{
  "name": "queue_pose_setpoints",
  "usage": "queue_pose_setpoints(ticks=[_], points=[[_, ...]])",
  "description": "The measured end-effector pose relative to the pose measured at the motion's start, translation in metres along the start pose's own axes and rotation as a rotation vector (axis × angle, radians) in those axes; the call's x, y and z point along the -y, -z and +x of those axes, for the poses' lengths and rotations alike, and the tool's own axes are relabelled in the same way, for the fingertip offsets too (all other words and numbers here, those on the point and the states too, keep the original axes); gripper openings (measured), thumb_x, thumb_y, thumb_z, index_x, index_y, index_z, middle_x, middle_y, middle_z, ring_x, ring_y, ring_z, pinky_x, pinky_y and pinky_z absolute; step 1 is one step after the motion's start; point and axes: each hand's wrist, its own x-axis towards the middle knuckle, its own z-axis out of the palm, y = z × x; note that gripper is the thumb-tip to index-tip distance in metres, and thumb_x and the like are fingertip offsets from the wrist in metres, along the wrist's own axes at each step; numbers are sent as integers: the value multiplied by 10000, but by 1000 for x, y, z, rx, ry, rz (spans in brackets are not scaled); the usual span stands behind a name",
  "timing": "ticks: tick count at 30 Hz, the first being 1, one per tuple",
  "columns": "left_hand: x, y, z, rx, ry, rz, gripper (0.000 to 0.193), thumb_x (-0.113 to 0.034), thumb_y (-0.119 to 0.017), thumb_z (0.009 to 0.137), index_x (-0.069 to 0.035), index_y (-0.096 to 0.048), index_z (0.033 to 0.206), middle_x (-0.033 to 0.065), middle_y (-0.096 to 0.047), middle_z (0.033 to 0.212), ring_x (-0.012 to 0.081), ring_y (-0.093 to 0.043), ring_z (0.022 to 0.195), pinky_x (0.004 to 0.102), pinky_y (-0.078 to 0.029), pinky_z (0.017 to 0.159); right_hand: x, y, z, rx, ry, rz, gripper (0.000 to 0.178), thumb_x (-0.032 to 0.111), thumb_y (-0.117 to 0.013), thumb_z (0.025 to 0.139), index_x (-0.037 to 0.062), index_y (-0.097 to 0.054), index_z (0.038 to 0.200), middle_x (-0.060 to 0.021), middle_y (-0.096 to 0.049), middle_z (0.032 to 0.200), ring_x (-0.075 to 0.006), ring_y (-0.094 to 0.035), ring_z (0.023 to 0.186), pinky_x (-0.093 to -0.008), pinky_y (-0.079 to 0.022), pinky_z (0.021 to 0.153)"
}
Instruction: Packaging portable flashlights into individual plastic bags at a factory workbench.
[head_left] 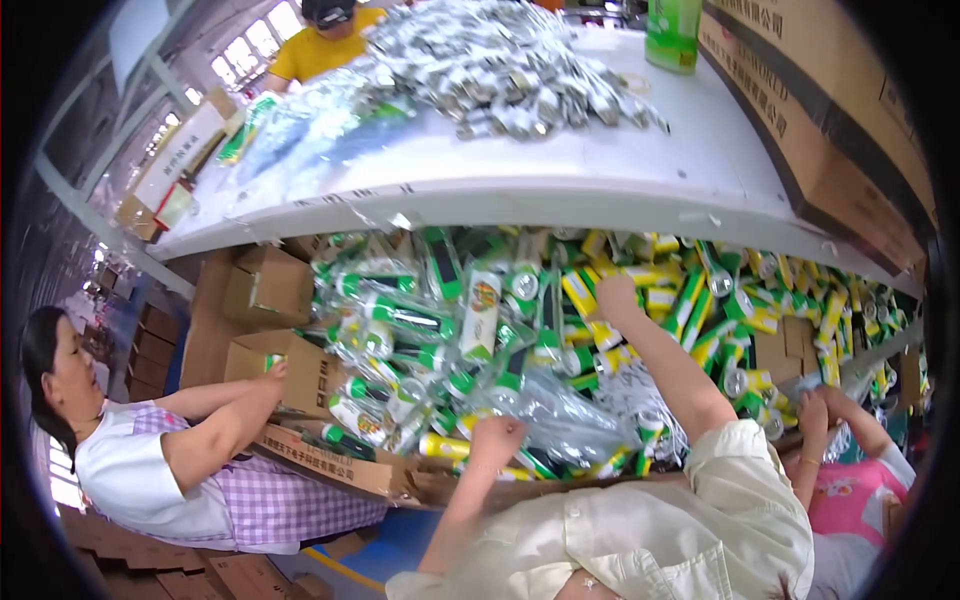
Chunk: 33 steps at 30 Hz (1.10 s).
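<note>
A wide cardboard bin [425, 488] in front of me holds a deep heap of tube-shaped packs in green, white and yellow. My right hand [615, 298] reaches far into it, touching the heap beside a yellow-and-green tube [578, 292]; its fingers are blurred and partly hidden. Low over the near side, my left hand [497, 440] has its fingers curled together, and what they hold, if anything, is too small to make out. Beside that hand spreads a crumpled clear plastic bag [575, 412]. A white-and-green tube [482, 318] lies between the hands and the left part of the heap.
Above the bin runs a white table [690, 165] carrying a pile of silvery wrapped pieces [500, 75] and a green container [672, 35]. Large cartons [815, 110] stand at right. Co-workers [150, 450] flank me left and right [855, 480]; another person [325, 45] sits beyond the table.
</note>
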Motion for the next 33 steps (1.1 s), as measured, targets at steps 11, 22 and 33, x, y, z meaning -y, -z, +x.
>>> queue_pose_setpoints(ticks=[11, 22, 33], points=[[-7, 2, 0, -29, -1, -53, 330, -334, -601, 810, -28, -651, 698, 188, -559, 586, 355, -584, 582, 412, -455, 553, -17, 82, -136, -269, 127, 822, 357, 237, -706, 727, 22, -595, 989, -137, -643, 800, -274, -637, 740, -376, -500, 680], [-22, -5, -10, -76, -104, -144, 191, -182, -537, 777, -23, -639, 804, 227, -580, 707, 347, -620, 666, 412, -463, 600, 56, 26, -207, -404, 641, 1147, 370, 86, -679, 730, 48, -557, 1077, -123, -592, 1082, -287, -615, 921, -340, -498, 778], [-45, 23, -16, -239, -144, -169, 215, -147, -583, 841, 10, -659, 968, 199, -603, 647, 202, -572, 511, 323, -445, 537, 68, 35, -201, -85, 523, 67, 329, 154, -574, 750, 34, -502, 1048, -111, -590, 921, -227, -620, 578, -346, -454, 430]])
